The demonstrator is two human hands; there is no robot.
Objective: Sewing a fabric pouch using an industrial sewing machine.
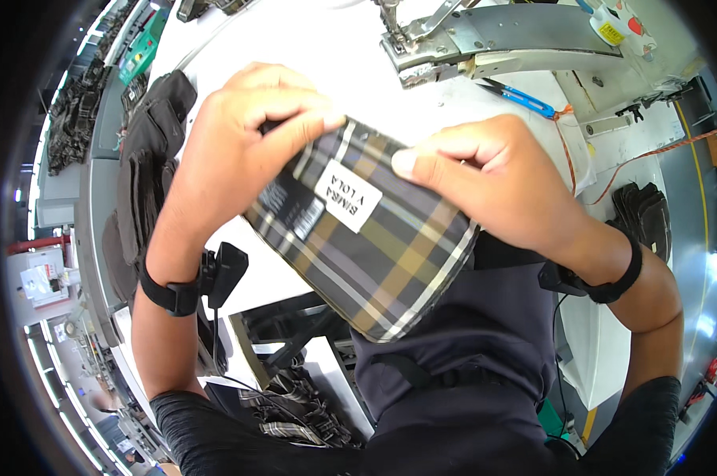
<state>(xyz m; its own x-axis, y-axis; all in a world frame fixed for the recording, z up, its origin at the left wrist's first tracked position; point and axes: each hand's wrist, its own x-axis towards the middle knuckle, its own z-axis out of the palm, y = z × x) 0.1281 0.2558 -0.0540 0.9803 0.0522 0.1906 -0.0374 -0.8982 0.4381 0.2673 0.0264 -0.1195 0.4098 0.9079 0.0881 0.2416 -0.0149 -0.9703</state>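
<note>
Mid-frame, the left hand and right hand pinched a grey-and-tan plaid fabric piece thumb-to-finger; uneven tugging could have skewed its white rectangular label.

A plaid fabric piece is patterned in dark grey, tan and pale bands, and marked with a white label lettered in black. Blue and black are shown by the thread snips, orange by a cord. The counter is coloured white, the sewing machine metallic grey, the apron dark purplish grey, the sleeves black.
</note>
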